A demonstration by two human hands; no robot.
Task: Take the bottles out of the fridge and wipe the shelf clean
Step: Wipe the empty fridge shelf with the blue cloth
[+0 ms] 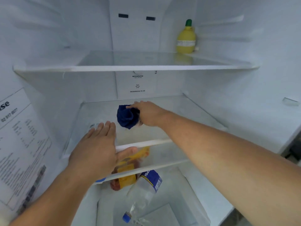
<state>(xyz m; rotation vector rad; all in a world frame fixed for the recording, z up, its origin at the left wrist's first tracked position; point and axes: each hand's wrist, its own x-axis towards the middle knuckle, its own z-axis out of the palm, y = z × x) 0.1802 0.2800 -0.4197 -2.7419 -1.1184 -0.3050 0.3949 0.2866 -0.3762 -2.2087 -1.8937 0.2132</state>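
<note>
i read "refrigerator" and "deodorizing filter" on the rear panel (137, 84), "epsi" on the clear bottle (145, 191), "se" on the wall sticker (19, 144).

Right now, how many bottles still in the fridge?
2 clear. Yellow lemon-juice bottle upright, back right of the top shelf. Clear Pepsi bottle lying in the bottom compartment. A blurred yellow-labelled item beside it may be another; more may be hidden.

Nubby dark-blue cloth (127, 116), clear smooth glass shelf (187, 111), glossy yellow plastic bottle (186, 39).
</note>
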